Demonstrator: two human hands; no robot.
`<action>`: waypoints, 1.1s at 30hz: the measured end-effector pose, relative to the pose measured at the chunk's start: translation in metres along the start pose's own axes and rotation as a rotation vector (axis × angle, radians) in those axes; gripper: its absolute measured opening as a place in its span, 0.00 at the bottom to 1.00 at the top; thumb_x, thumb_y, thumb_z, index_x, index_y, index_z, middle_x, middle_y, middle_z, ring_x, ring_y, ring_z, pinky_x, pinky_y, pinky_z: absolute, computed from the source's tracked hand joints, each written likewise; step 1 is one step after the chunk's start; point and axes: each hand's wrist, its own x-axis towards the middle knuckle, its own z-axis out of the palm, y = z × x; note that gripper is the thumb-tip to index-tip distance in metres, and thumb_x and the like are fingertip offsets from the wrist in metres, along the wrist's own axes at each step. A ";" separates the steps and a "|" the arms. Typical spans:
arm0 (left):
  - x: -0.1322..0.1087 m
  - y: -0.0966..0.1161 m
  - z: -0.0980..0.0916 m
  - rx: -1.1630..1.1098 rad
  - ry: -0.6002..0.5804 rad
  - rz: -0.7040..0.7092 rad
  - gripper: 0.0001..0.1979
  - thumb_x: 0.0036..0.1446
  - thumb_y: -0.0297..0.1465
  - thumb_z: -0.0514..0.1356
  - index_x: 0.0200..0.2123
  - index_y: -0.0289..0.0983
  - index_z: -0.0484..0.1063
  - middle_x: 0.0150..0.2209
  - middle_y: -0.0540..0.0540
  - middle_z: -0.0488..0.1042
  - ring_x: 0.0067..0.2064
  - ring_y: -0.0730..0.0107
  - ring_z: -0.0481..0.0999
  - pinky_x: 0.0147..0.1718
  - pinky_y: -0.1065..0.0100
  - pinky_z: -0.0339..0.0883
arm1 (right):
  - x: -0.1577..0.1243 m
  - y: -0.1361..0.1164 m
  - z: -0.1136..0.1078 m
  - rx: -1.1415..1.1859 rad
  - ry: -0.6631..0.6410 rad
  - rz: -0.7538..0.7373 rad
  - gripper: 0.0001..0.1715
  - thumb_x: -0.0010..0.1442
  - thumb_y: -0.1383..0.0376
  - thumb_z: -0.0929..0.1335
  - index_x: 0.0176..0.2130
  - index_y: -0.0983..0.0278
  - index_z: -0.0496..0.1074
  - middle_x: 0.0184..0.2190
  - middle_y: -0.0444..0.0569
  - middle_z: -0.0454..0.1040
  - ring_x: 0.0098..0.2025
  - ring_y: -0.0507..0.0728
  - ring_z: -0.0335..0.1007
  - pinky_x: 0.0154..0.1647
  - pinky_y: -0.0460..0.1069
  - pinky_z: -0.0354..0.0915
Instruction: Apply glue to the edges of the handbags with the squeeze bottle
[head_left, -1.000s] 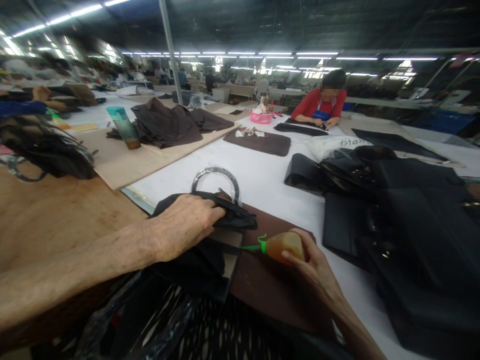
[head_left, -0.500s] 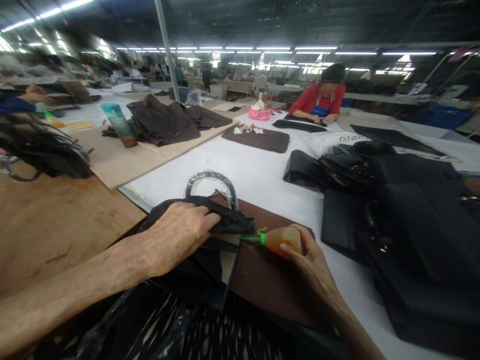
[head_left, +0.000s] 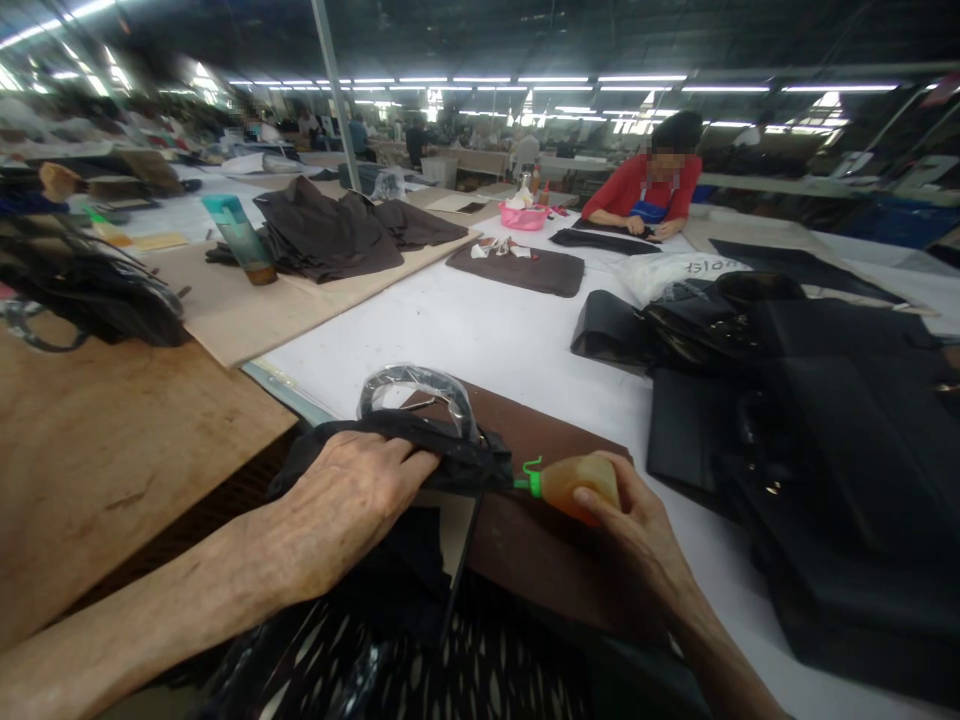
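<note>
My left hand [head_left: 367, 490] is closed on the upper edge of a black bag [head_left: 472, 460], its fingertips hidden in the dark material. A curved handle wrapped in clear plastic [head_left: 420, 378] rises from the bag just beyond the knuckles. In my right hand [head_left: 630, 510] is a squeeze bottle of amber liquid [head_left: 574, 485], tipped on its side with a green cap and nozzle pointing left. The nozzle's end is hidden behind or inside the bag's edge. Beneath the bag and bottle lies a brown panel [head_left: 532, 560].
Black bags [head_left: 825, 450] are piled on the right of the white table [head_left: 450, 325]. Brown fabric [head_left: 322, 235] and a teal-topped bottle [head_left: 240, 240] stand at the left back. A pink basket [head_left: 523, 216] sits farther off, near a person in red [head_left: 637, 190].
The nozzle's end has passed out of sight at the bag's edge. My left hand and the bag handle sit slightly lower in view.
</note>
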 end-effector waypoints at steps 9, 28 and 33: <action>-0.001 0.002 0.003 0.027 0.008 -0.005 0.07 0.56 0.24 0.51 0.35 0.37 0.68 0.27 0.48 0.71 0.27 0.68 0.69 0.25 0.67 0.58 | -0.006 -0.007 0.003 -0.027 -0.034 0.004 0.24 0.52 0.54 0.69 0.46 0.60 0.63 0.35 0.43 0.70 0.36 0.59 0.66 0.37 0.50 0.60; -0.003 0.001 0.006 -0.006 -0.002 0.005 0.08 0.57 0.24 0.51 0.36 0.37 0.68 0.28 0.48 0.70 0.28 0.67 0.70 0.26 0.66 0.58 | -0.010 0.000 0.004 -0.040 0.005 0.003 0.23 0.55 0.52 0.68 0.46 0.61 0.64 0.35 0.45 0.70 0.36 0.60 0.66 0.37 0.51 0.61; -0.003 0.002 0.005 0.005 -0.017 -0.001 0.07 0.56 0.24 0.51 0.36 0.37 0.67 0.28 0.48 0.70 0.28 0.68 0.70 0.26 0.66 0.58 | -0.011 -0.002 0.005 -0.028 -0.024 0.019 0.20 0.55 0.53 0.68 0.44 0.60 0.65 0.33 0.43 0.70 0.35 0.59 0.65 0.35 0.49 0.60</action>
